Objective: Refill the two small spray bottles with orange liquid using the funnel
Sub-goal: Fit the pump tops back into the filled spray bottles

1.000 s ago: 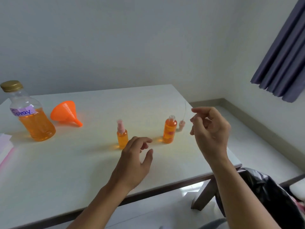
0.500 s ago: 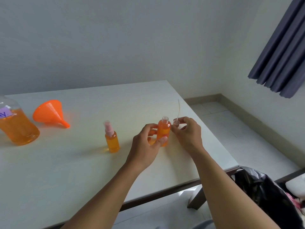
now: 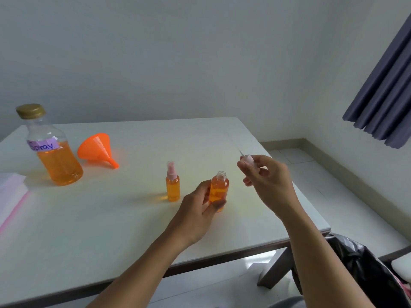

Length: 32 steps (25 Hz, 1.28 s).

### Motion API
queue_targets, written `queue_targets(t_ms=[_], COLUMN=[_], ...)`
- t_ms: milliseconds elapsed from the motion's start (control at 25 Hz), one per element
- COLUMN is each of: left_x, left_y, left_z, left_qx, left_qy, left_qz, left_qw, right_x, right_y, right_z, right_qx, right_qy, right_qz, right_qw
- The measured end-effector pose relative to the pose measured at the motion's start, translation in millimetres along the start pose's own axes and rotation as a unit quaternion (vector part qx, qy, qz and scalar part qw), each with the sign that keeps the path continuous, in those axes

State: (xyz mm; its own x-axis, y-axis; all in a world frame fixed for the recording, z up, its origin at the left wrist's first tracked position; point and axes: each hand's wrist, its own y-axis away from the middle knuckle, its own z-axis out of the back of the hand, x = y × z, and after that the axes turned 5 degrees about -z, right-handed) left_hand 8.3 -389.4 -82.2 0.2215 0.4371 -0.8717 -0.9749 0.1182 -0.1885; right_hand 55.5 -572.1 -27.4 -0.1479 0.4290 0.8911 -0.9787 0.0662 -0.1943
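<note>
Spray bottles (image 3: 172,187) (image 3: 220,185): 2 | loose pump (image 3: 249,160): 1 | funnel (image 3: 95,150): 1 | large bottle (image 3: 58,162): 1

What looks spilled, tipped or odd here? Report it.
No spill shows. The funnel lies on its side beside the big bottle. One small bottle is uncapped in the left hand; the right hand pinches the spray top.

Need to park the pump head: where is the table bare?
Bare: the far stretch behind the capped spray bottle, right of the funnel; also the near stretch between the papers and the left hand. Crowded around the open bottle.
</note>
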Motion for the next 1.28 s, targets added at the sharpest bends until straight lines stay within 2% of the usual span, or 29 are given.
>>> queue_targets(t_ms=[160, 320, 440, 640, 840, 1000, 1160, 1280], left_x=[3, 14, 22, 28, 36, 40, 42, 38], left_y=[25, 46, 48, 51, 50, 49, 52, 55], left_z=[39, 72, 87, 100, 102, 102, 95, 88], left_qx=[-0.018, -0.051, -0.068, -0.074, -0.077, -0.08, -0.067, -0.066], left_qy=[-0.025, -0.037, -0.071, -0.092, -0.105, -0.125, -0.166, -0.17], left_qz=[-0.01, 0.002, 0.007, 0.005, 0.001, -0.002, -0.024, -0.05], left_qw=[0.999, 0.998, 0.995, 0.993, 0.991, 0.989, 0.984, 0.982], right_x=[26, 43, 46, 44, 47, 51, 54, 55], right_y=[21, 40, 39, 29, 19, 20, 28, 29], right_z=[3, 1, -7, -18, -22, -32, -52, -58], right_qx=[0.044, 0.101, 0.104, 0.079, 0.051, 0.092, 0.152, 0.192], right_qy=[0.009, -0.061, -0.075, -0.013, -0.003, 0.047, 0.145, 0.151], right_qz=[0.049, 0.065, 0.076, 0.117, 0.159, 0.198, 0.282, 0.273], right_qw=[0.998, 0.991, 0.989, 0.99, 0.986, 0.975, 0.936, 0.93])
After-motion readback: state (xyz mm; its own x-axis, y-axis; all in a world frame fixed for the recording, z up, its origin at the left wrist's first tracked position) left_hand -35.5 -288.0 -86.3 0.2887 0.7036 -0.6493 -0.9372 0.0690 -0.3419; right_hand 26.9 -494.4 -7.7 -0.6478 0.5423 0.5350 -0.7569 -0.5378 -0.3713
